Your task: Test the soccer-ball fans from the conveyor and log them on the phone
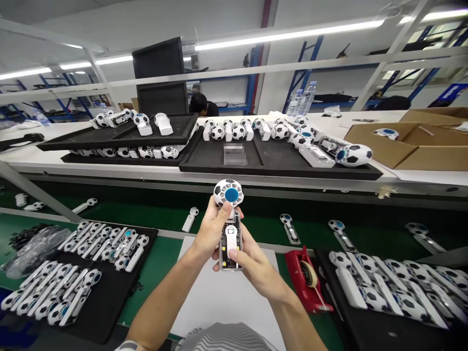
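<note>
Left hand [211,232]: grasping, fingers wrapped behind the neck of the football-pattern handheld fan [231,193], thumb pressed up against the head.
Right hand [256,265]: grasping the clear handle shell [230,243], thumb across its lower part.
Fan location: held in the air in both hands, above the white paper sheet [219,297], head up.
Likely why: two-handed hold seems to keep head and shell aligned, with the blue hub facing the camera.
Near right: red tape dispenser [307,280] beside the sheet; black tray [387,331] of white fans past it.
Near left: black tray [104,312] of fans, clear plastic bag [36,248].
Mid: loose fan parts on the green belt [161,229].
Far: white worktop [329,117] with black trays [219,161], cardboard box [405,146], water bottles [302,100].
In the way: nothing between hands and sheet.
</note>
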`<action>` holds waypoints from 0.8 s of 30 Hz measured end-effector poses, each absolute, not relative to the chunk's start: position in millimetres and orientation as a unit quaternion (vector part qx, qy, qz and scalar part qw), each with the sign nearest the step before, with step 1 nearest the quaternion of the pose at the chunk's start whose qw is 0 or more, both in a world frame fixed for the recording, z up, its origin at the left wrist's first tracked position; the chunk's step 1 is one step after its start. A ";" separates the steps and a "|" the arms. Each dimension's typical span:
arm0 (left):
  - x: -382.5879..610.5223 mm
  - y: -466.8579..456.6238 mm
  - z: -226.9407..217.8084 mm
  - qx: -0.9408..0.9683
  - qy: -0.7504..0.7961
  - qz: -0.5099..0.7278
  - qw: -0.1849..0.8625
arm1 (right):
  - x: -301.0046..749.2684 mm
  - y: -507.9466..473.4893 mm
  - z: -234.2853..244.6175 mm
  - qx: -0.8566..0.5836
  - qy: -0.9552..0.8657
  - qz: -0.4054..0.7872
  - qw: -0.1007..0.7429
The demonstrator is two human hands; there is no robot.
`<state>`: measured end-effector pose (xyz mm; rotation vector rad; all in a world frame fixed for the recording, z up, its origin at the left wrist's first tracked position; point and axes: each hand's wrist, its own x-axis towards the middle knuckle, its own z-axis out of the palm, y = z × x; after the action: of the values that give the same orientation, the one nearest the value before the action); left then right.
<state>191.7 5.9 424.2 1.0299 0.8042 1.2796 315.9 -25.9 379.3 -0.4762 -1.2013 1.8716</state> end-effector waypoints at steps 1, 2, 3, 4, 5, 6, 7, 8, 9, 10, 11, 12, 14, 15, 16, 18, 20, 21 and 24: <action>192.1 6.4 425.0 0.450 0.348 0.546 0.615 | 318.6 -25.9 380.1 -0.181 -0.484 0.747 0.419; 192.3 6.9 425.9 0.456 0.347 0.539 0.617 | 321.0 -25.8 380.9 -0.175 -0.486 0.747 0.418; 192.2 7.2 426.6 0.463 0.349 0.530 0.619 | 323.3 -25.6 381.6 -0.171 -0.485 0.749 0.418; 192.0 7.4 427.2 0.472 0.355 0.518 0.619 | 325.4 -25.4 382.3 -0.170 -0.483 0.750 0.418; 191.7 7.5 427.4 0.483 0.363 0.502 0.619 | 327.5 -25.3 383.0 -0.173 -0.480 0.750 0.420; 191.4 7.5 427.2 0.493 0.370 0.485 0.620 | 329.5 -25.2 383.5 -0.179 -0.477 0.748 0.424; 191.0 7.6 426.6 0.502 0.374 0.472 0.620 | 331.5 -25.0 383.9 -0.189 -0.477 0.743 0.429; 190.6 7.8 425.6 0.510 0.374 0.464 0.620 | 333.4 -24.8 384.0 -0.200 -0.478 0.737 0.434; 190.3 8.3 424.1 0.517 0.369 0.460 0.620 | 335.1 -24.3 383.8 -0.211 -0.481 0.730 0.437; 190.1 9.2 422.2 0.523 0.360 0.461 0.619 | 336.6 -23.6 383.1 -0.222 -0.483 0.724 0.440; 189.9 10.5 420.0 0.529 0.351 0.464 0.618 | 337.8 -22.6 381.9 -0.229 -0.484 0.720 0.442; 189.9 12.2 417.5 0.535 0.345 0.462 0.617 | 338.5 -21.3 379.9 -0.235 -0.481 0.719 0.444; 190.0 16.4 412.1 0.548 0.343 0.446 0.619 | 338.6 -17.8 373.4 -0.247 -0.469 0.715 0.455; 190.2 18.5 409.3 0.550 0.349 0.434 0.623 | 338.0 -15.7 368.9 -0.257 -0.461 0.712 0.464; 190.5 20.5 406.4 0.549 0.360 0.419 0.627 | 337.3 -13.5 363.9 -0.269 -0.452 0.707 0.473; 190.5 24.5 398.8 0.542 0.379 0.382 0.645 | 335.8 -8.6 352.9 -0.293 -0.432 0.702 0.484; 188.4 30.9 385.6 0.535 0.369 0.358 0.671 | 335.6 -2.6 342.2 -0.314 -0.408 0.697 0.500; 185.9 36.4 375.1 0.537 0.362 0.359 0.673 | 336.3 1.0 337.3 -0.324 -0.394 0.692 0.511; 170.6 67.0 324.1 0.566 0.472 0.345 0.581 | 341.7 13.6 322.0 -0.356 -0.359 0.669 0.544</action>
<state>170.6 67.0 324.1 1.3230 1.1023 0.8057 341.7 13.6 322.0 -0.8457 -0.8521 1.5888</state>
